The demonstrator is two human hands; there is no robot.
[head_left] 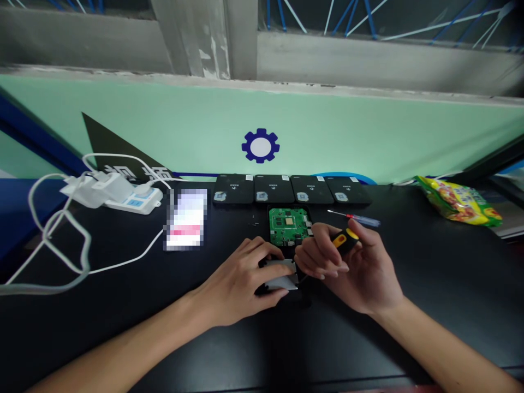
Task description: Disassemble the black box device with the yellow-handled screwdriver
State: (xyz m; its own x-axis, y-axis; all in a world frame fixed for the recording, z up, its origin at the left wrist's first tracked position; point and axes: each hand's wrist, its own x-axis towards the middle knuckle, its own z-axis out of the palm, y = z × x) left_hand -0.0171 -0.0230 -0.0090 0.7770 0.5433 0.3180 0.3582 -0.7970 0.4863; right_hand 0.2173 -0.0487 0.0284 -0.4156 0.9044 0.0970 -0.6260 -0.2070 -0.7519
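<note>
On a clock face centred on the grey metal plate, with 12 toward the wall, the black table (254, 355) has its near edge at 6 o'clock and the wall bounds it at 12.

The row of four black boxes (273, 195) spans 11 to 1, limiting reach beyond the work. The power strip (139, 203) and its loose white cables lie out at 10, where a sleeve could snag; the food packet (462, 202) lies at 2, well apart. Sideways moves have more room low, around 4 to 5 and 7 to 8.

The left hand (239, 273), at 9 o'clock, is partly spread, fingers over and around the plate, gripping nothing visibly. The right hand (368, 273), at 3, is curled around a black-and-yellow tool handle (347, 238); its tip is hidden.

The green circuit board (278, 232), in its black shell, sits at 12, just beyond the plate. The grey metal plate (282, 282) itself is in the middle, under the left fingers. Best, I judge, to press it flat, fingertips off the tool's line, shaft upright and pressure light, so a slip misses the board.

The slim screwdriver (368, 221) lies between 1 and 2; tiny dark pieces (254, 224), probably screws, at 11, easily brushed away.
</note>
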